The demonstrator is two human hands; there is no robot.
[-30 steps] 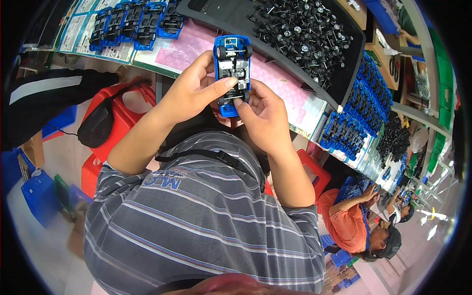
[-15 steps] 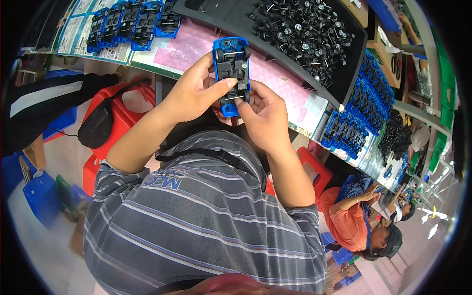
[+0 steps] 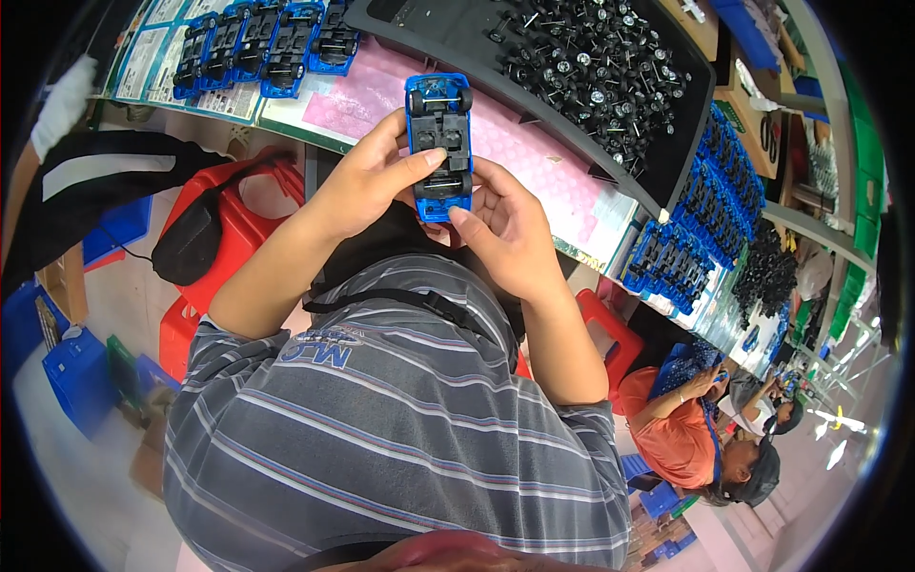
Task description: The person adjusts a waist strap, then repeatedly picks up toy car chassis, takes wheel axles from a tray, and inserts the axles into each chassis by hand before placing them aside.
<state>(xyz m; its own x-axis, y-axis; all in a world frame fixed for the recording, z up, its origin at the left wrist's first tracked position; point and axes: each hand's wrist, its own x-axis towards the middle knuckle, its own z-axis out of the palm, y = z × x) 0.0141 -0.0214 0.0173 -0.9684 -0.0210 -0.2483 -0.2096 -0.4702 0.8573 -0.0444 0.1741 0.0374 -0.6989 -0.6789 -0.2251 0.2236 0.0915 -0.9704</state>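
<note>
A blue toy car (image 3: 440, 133) is held upside down before me, its black underside and wheels facing up. My left hand (image 3: 381, 173) grips it along the left side, thumb lying across the chassis. At the lower end of the car, my right hand (image 3: 505, 224) has its thumb against the blue bumper and its fingers curled behind. A wheel pair on its axle shows at each end of the car. The fingertips behind the car are partly hidden.
A black tray (image 3: 572, 143) heaped with wheel axles (image 3: 600, 76) stands beyond my hands. Upturned blue cars (image 3: 286, 52) line the table at left, and more blue cars (image 3: 667, 262) at right. Pink bubble wrap (image 3: 357, 91) covers the near table. Red stools (image 3: 238, 224) and a co-worker (image 3: 672, 429) are nearby.
The car has shifted slightly left and tilted. My right thumb has moved from the lower axle to the bumper end. A white-gloved hand has appeared at the far left.
</note>
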